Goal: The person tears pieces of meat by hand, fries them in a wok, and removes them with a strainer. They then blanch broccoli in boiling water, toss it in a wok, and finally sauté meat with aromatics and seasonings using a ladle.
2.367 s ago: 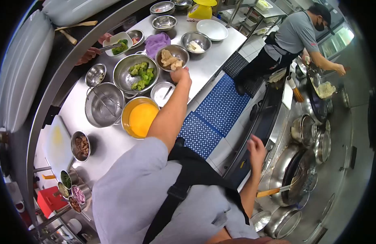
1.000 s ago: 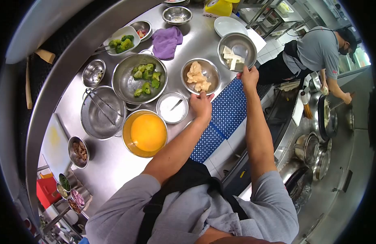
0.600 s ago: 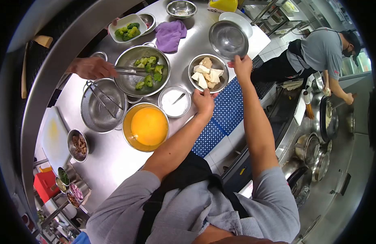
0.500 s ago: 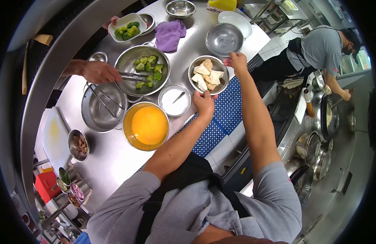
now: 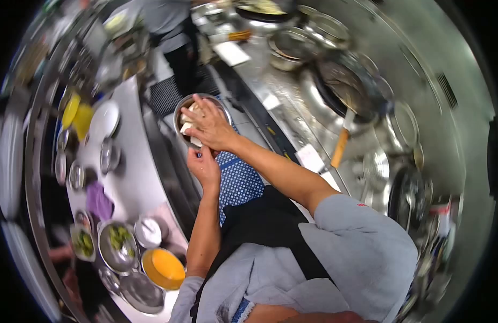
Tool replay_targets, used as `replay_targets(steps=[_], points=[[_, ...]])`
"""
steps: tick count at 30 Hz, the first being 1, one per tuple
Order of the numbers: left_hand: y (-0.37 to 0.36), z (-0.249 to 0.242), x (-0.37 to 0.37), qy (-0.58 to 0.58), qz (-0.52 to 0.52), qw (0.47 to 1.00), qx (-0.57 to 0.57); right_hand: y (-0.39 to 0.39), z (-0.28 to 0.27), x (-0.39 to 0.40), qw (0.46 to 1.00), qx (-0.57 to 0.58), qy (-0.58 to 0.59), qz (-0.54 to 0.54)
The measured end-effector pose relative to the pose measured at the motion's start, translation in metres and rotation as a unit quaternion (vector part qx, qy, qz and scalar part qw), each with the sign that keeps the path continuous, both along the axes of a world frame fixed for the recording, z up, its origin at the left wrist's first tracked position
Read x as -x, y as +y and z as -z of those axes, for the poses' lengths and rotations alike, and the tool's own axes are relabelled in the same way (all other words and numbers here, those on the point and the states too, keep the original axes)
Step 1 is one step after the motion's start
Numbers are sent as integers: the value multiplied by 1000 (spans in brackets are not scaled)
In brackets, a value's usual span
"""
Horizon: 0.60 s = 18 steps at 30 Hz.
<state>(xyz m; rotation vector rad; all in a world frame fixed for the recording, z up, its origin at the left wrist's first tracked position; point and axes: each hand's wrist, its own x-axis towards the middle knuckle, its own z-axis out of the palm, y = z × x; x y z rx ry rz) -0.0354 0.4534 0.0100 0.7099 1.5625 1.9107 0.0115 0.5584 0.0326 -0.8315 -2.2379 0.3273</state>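
Having lifted the steel bowl [image 5: 201,119] off the table [image 5: 131,177], the left hand [image 5: 204,166] is gripping it underneath at six o'clock while the right hand [image 5: 211,125] is pressing open-palmed on the pale pieces [image 5: 187,128], steadying them.

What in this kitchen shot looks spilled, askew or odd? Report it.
Nothing looks spilled or damaged. The metal bowl of pale pieces is off the counter, carried over the blue floor mat: left hand beneath it, right hand spread over the top. The frame is motion-blurred, so fine detail is unclear.

Commercial kitchen: long steel counter [image 5: 131,185] with prep bowls, wok [image 5: 348,89] on range.
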Motion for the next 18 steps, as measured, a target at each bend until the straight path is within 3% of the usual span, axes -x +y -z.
replay_targets(steps=[3,4,5,6,8,9,10,12,14,16,18], points=[[33,-59,-88,82,157,984,-34,40,-4,-120,983,-135,-22,125],[45,-71,-122,104,210,971,-42,36,-26,-162,982,-41,100,153],[61,-75,-154,229,237,939,-102,28,-48,-203,959,53,221,172],[72,-78,-180,344,255,889,-161,26,-46,-239,940,16,249,231],[65,-124,-253,413,334,828,-179,27,-21,-330,900,-57,290,319],[59,-136,-293,378,391,826,-147,13,-17,-368,867,15,379,323],[60,-130,-330,425,449,779,-105,-7,-13,-401,822,87,462,321],[60,-110,-398,526,525,658,-120,-29,46,-482,740,154,531,383],[51,-80,-448,506,569,640,-106,-50,108,-537,746,52,407,525],[50,-40,-472,450,564,682,-116,-72,115,-549,753,-16,281,595],[52,-30,-477,410,566,710,-83,-79,105,-557,738,48,277,613]])
